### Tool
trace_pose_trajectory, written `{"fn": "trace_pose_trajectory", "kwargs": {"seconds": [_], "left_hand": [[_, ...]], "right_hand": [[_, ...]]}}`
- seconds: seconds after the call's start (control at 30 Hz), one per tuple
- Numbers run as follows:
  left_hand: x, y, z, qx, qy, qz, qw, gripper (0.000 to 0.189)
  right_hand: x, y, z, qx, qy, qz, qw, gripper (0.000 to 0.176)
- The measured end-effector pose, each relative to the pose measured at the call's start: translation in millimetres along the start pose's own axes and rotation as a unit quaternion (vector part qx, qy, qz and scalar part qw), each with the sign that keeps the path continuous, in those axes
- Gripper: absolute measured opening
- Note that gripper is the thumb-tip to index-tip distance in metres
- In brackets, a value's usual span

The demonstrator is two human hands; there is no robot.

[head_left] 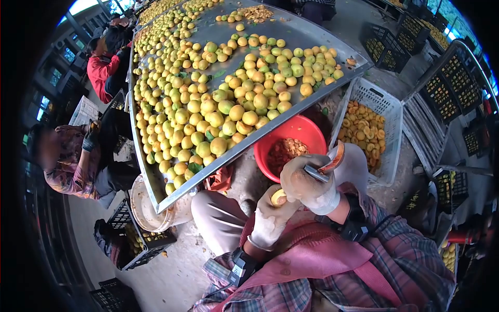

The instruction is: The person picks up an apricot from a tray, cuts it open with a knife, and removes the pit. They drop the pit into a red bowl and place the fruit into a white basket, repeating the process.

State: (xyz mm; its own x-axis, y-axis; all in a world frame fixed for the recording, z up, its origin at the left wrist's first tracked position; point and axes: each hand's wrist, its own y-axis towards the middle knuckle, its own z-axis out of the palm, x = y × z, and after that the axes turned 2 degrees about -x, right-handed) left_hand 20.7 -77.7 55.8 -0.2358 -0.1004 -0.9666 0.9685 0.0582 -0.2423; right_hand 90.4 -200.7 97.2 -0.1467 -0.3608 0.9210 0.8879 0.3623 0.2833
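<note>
My left hand (273,217), in a pale glove, is closed around a yellow fruit (279,197) that shows a brown spot in its middle. Against it, my gloved right hand (309,182) grips a curved tool (332,158) with a metal part and a reddish-brown strip. Both hands are together above my lap. Just beyond them stands a red bowl (265,151) with brown pits (287,152) inside. A metal table (291,112) piled with yellow-green fruits (208,106) lies in front.
To the right, a white crate (397,140) holds halved fruits (364,130). A white bucket (143,208) and a black crate (150,244) stand at the left. Two people (78,166) (104,67) sit along the table's left side. Black crates (384,47) are at the upper right.
</note>
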Motion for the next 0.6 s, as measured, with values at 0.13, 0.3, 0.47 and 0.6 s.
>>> {"fn": "trace_pose_trajectory", "kwargs": {"seconds": [0.13,0.3,0.47,0.6], "left_hand": [[6,-3,0,-0.012,0.022,0.023,0.999,0.035],[15,-5,2,-0.005,-0.002,0.04,0.999,0.031],[26,-4,7,-0.046,0.028,0.108,0.993,0.024],[16,1,-6,0.087,-0.058,0.022,0.994,0.02]], "right_hand": [[-11,-5,-1,-0.004,-0.024,0.054,0.998,0.017],[3,-1,8,-0.019,0.042,0.11,0.993,0.017],[-3,10,1,0.045,0.037,0.121,0.991,0.02],[-8,10,-2,0.098,0.167,0.159,0.968,0.032]]}}
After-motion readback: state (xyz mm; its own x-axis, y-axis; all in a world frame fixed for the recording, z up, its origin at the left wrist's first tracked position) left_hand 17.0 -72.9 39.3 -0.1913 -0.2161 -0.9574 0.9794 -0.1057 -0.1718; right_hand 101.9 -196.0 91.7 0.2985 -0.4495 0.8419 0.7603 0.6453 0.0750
